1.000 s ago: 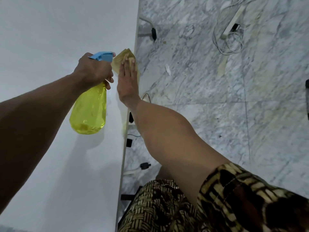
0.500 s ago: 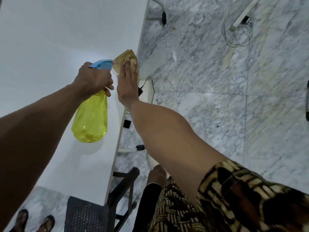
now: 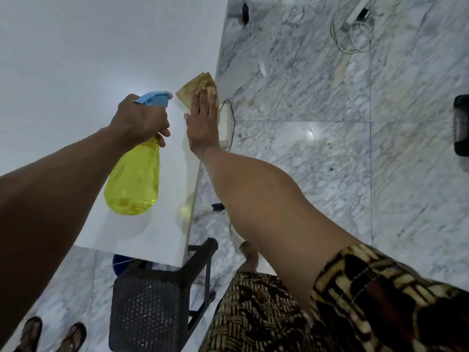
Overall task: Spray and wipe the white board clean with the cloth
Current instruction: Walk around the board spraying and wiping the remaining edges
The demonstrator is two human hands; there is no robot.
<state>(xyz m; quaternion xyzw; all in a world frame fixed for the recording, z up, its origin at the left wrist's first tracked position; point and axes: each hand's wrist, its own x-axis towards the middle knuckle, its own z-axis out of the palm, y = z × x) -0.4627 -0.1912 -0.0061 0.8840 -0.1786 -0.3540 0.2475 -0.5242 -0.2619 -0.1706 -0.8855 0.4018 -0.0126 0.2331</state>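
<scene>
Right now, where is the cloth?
In the head view the cloth lies flat against the white board near its right edge, pressed under the right hand, just right of the spray bottle.

Bottle [image 3: 133, 179] left of cloth [image 3: 194, 91] on board [image 3: 76, 72].

A short sleeve [image 3: 380, 298] in brown, black and cream batik is being worn on the right arm — a woven-lattice print. A matching patterned garment [image 3: 253, 313] is being worn just beside the sleeve — both forearms are being left bare.
</scene>
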